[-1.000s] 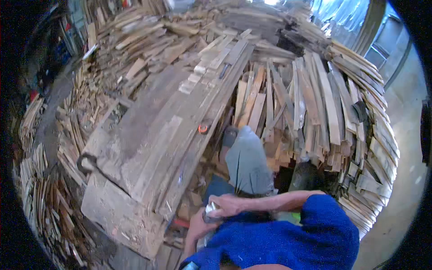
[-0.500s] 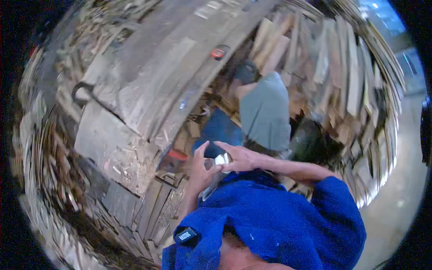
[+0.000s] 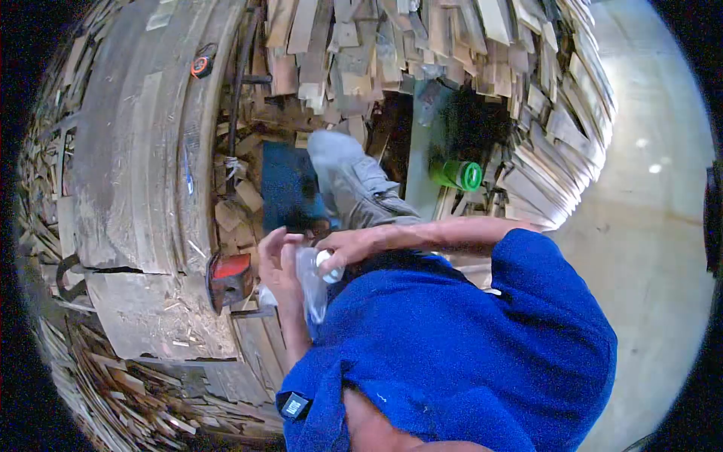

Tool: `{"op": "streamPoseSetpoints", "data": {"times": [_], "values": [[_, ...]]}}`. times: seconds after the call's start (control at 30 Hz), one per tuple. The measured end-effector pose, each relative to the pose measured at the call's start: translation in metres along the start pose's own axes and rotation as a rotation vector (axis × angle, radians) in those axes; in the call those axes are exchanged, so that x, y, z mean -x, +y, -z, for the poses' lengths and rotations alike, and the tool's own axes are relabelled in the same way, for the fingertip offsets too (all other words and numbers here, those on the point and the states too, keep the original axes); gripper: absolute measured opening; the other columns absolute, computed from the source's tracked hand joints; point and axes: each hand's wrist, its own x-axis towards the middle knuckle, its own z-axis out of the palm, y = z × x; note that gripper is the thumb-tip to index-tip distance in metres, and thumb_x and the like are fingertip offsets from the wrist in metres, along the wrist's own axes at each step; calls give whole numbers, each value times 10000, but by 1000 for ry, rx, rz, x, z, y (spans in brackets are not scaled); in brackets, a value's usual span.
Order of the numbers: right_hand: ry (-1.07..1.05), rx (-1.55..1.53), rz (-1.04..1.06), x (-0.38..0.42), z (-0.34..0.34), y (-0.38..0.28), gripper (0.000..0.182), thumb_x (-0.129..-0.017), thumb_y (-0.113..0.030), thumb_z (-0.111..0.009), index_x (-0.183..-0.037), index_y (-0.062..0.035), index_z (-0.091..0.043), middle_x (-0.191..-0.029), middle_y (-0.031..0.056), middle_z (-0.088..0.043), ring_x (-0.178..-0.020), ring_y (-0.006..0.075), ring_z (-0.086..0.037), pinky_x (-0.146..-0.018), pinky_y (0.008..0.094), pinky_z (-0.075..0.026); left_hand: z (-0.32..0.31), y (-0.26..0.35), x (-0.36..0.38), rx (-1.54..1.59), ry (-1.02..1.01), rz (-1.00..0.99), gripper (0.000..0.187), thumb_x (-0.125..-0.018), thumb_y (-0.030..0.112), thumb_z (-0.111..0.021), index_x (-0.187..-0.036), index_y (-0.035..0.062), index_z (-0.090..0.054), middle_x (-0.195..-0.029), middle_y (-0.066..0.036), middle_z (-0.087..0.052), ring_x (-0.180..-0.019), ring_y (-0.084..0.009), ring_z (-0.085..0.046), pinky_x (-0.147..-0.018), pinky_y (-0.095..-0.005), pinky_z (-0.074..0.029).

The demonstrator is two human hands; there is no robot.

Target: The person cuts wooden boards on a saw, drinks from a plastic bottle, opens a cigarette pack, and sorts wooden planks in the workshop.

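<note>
My left hand (image 3: 279, 260) has its fingers bent against a piece of clear plastic (image 3: 310, 282), which looks like a thin bag and hangs down towards my shirt. Close beside it, my right hand (image 3: 345, 245) is closed on a small white round object (image 3: 328, 265) at the plastic's right side. Both hands are in front of my stomach, almost touching. The exact grip of my left fingertips is blurred.
A wooden bench (image 3: 135, 173) on the left carries a red and black tape measure (image 3: 201, 66). At its near corner is a red and dark metal thing (image 3: 230, 276). A green container (image 3: 456, 175) lies beyond my right forearm. Stacked wood strips (image 3: 361, 45) surround the area.
The view has turned, so the bench stands more upright on the left. The clear plastic now hangs visibly between my hands, and the green container has come into view.
</note>
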Motion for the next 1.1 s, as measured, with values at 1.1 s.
{"op": "streamPoseSetpoints", "data": {"times": [1.1], "values": [[1312,191,-1012,335,391,430,703,-754,-476,-739,-1256,-30,-533,-1065,179,-663,-983,341,-647,-806,443,-537,-37,84,1,439,-355,526,347,-716,255,-710,-927,-21,-690,-1134,-256,-600,-1080,-411,-563,-897,-464,-432]]}}
